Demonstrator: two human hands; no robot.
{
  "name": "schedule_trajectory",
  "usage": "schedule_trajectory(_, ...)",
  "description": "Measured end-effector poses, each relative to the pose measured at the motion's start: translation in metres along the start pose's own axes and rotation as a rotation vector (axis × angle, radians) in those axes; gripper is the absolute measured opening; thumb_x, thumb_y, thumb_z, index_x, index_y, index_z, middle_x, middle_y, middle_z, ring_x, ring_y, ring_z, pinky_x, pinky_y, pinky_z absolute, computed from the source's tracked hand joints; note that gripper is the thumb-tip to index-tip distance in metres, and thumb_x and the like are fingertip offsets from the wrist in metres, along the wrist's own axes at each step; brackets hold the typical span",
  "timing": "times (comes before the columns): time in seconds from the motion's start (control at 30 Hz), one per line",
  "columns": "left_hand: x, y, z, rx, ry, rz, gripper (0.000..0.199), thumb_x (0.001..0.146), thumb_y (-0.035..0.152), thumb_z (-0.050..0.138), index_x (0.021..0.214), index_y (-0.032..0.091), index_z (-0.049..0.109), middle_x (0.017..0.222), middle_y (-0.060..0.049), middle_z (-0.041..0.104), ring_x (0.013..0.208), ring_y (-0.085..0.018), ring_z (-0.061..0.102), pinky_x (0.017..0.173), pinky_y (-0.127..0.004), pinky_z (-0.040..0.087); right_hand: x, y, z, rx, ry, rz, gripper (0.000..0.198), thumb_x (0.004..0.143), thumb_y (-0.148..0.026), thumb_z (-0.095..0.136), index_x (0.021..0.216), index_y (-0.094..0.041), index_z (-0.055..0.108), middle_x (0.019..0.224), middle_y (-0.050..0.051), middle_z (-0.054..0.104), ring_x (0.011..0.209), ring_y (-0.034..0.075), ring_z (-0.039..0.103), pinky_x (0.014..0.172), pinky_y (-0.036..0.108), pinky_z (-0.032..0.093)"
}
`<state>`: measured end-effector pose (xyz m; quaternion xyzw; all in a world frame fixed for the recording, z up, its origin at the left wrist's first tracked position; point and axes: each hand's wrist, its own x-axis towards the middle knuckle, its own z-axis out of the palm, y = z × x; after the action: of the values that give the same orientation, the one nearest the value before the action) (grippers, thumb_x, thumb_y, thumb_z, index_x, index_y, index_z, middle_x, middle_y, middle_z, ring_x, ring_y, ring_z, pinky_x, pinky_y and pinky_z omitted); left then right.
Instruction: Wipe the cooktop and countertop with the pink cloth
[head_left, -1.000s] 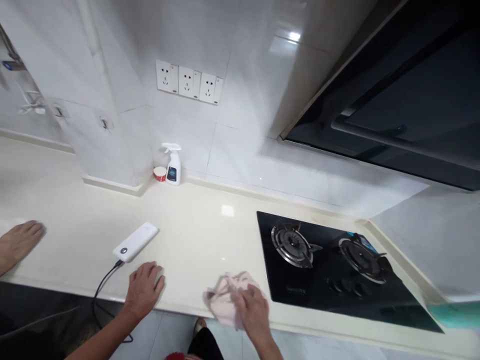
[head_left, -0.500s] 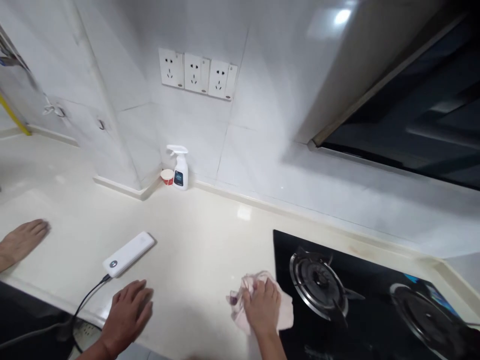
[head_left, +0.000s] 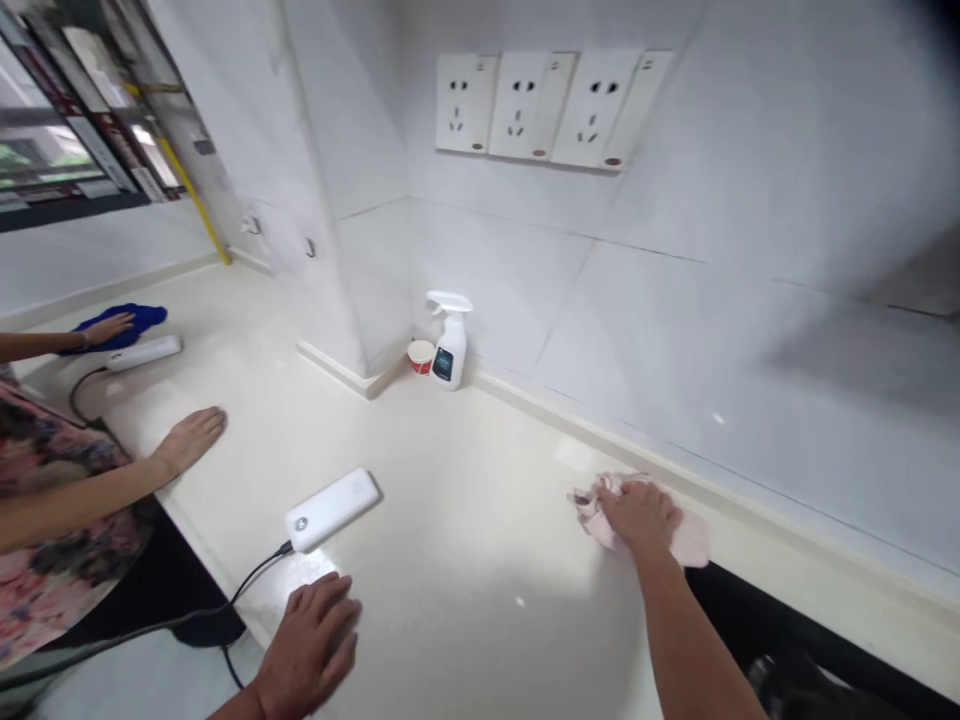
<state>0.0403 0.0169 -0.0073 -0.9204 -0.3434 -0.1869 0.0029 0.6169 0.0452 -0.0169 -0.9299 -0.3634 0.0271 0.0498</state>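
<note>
My right hand (head_left: 643, 515) presses a crumpled pale pink cloth (head_left: 691, 540) onto the cream countertop (head_left: 457, 530). The cloth lies close to the wall, by the back corner of the black gas hob (head_left: 739, 600). My left hand (head_left: 315, 635) is open near the counter's front edge, fingers slightly bent and holding nothing. Just beyond it lies a white power bank (head_left: 334, 510) with a black cable plugged into its near end. My right forearm covers part of the hob.
A white spray bottle (head_left: 450, 350) and a small red-and-white tub (head_left: 421, 358) stand in the wall corner. At left, a co-worker rests one hand (head_left: 193, 440) on the counter and the other on a blue cloth (head_left: 146, 316). Another white power bank (head_left: 145, 354) lies beside that cloth.
The pink cloth has moved with my right hand from beside the hob's left edge back toward the wall. My view has swung left, bringing the co-worker further into sight. My left hand stays open.
</note>
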Motion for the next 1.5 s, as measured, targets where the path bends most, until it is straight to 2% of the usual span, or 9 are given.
schedule_trajectory(0.23, -0.006, 0.006, 0.004, -0.04, -0.017, -0.078, 0.03, 0.087, 0.02, 0.057, 0.116, 0.024, 0.063, 0.132, -0.012, 0.061, 0.127, -0.031, 0.051, 0.098, -0.047, 0.042, 0.01, -0.136, 0.007, 0.005, -0.088, -0.189, 0.075, 0.089, -0.06, 0.041, 0.136, -0.002, 0.05, 0.148, 0.031, 0.04, 0.141, 0.046, 0.029, 0.116, 0.059, 0.015)
schedule_trajectory(0.43, -0.006, 0.007, 0.002, -0.046, -0.011, -0.072, 0.03, 0.085, 0.022, 0.059, 0.114, 0.024, 0.063, 0.129, -0.011, 0.062, 0.124, -0.031, 0.054, 0.097, -0.047, 0.045, -0.026, -0.248, 0.0, 0.101, -0.246, -0.68, 0.053, 0.093, -0.041, 0.044, 0.136, -0.013, 0.054, 0.164, 0.015, 0.027, 0.154, 0.031, 0.012, 0.122, 0.05, 0.002)
schedule_trajectory(0.6, -0.005, 0.006, 0.0, -0.047, -0.008, -0.083, 0.029, 0.086, 0.021, 0.058, 0.114, 0.025, 0.063, 0.129, -0.011, 0.063, 0.123, -0.03, 0.056, 0.097, -0.047, 0.047, -0.083, -0.289, -0.007, 0.196, -0.364, -1.099, 0.03, 0.085, -0.043, 0.06, 0.106, -0.022, 0.067, 0.147, 0.007, 0.054, 0.148, 0.022, 0.028, 0.123, 0.045, 0.003)
schedule_trajectory(0.73, -0.005, 0.006, -0.001, -0.053, -0.023, -0.081, 0.028, 0.087, 0.021, 0.057, 0.114, 0.024, 0.063, 0.129, -0.012, 0.062, 0.124, -0.03, 0.055, 0.097, -0.046, 0.047, -0.124, -0.273, -0.007, 0.23, -0.333, -1.179, 0.029, 0.093, -0.04, 0.05, 0.111, -0.022, 0.064, 0.127, 0.005, 0.066, 0.135, 0.02, 0.046, 0.124, 0.045, 0.0)
schedule_trajectory(0.87, -0.003, 0.007, -0.002, -0.047, -0.01, -0.079, 0.027, 0.088, 0.022, 0.056, 0.114, 0.024, 0.062, 0.128, -0.012, 0.063, 0.123, -0.03, 0.055, 0.096, -0.046, 0.046, -0.137, -0.232, 0.001, 0.235, -0.215, -1.116, 0.048, 0.095, -0.034, 0.047, 0.14, -0.018, 0.05, 0.156, 0.01, 0.042, 0.152, 0.022, 0.02, 0.124, 0.045, -0.004)
schedule_trajectory(1.17, -0.003, 0.008, -0.002, -0.09, -0.01, -0.089, 0.027, 0.088, 0.021, 0.055, 0.114, 0.023, 0.061, 0.128, -0.013, 0.062, 0.123, -0.031, 0.054, 0.097, -0.047, 0.044, -0.029, -0.019, 0.016, 0.003, 0.098, -0.204, 0.071, 0.089, -0.069, 0.04, 0.147, -0.029, 0.047, 0.165, 0.015, 0.021, 0.148, 0.046, 0.02, 0.109, 0.068, 0.022)
schedule_trajectory(1.27, -0.003, 0.009, 0.0, -0.097, -0.012, -0.101, 0.027, 0.088, 0.022, 0.055, 0.114, 0.022, 0.062, 0.128, -0.013, 0.062, 0.123, -0.031, 0.054, 0.096, -0.048, 0.044, -0.007, 0.037, 0.012, 0.075, 0.08, 0.046, 0.082, 0.086, -0.074, 0.036, 0.152, -0.024, 0.041, 0.154, 0.025, 0.037, 0.135, 0.05, 0.038, 0.1, 0.067, 0.032)
schedule_trajectory(1.37, -0.003, 0.01, 0.001, -0.097, -0.004, -0.115, 0.026, 0.088, 0.023, 0.054, 0.113, 0.022, 0.063, 0.127, -0.013, 0.063, 0.123, -0.032, 0.054, 0.097, -0.049, 0.044, -0.007, 0.026, 0.007, 0.08, 0.045, 0.037, 0.079, 0.088, -0.065, 0.035, 0.151, -0.018, 0.043, 0.151, 0.026, 0.041, 0.133, 0.048, 0.04, 0.1, 0.065, 0.034)
schedule_trajectory(1.5, -0.004, 0.007, 0.003, -0.098, -0.005, -0.106, 0.025, 0.09, 0.026, 0.054, 0.113, 0.022, 0.064, 0.126, -0.013, 0.064, 0.123, -0.03, 0.055, 0.098, -0.048, 0.044, -0.042, -0.069, 0.002, 0.003, -0.036, -0.274, 0.064, 0.094, -0.053, 0.038, 0.148, -0.019, 0.048, 0.159, 0.021, 0.034, 0.142, 0.041, 0.033, 0.107, 0.062, 0.03)
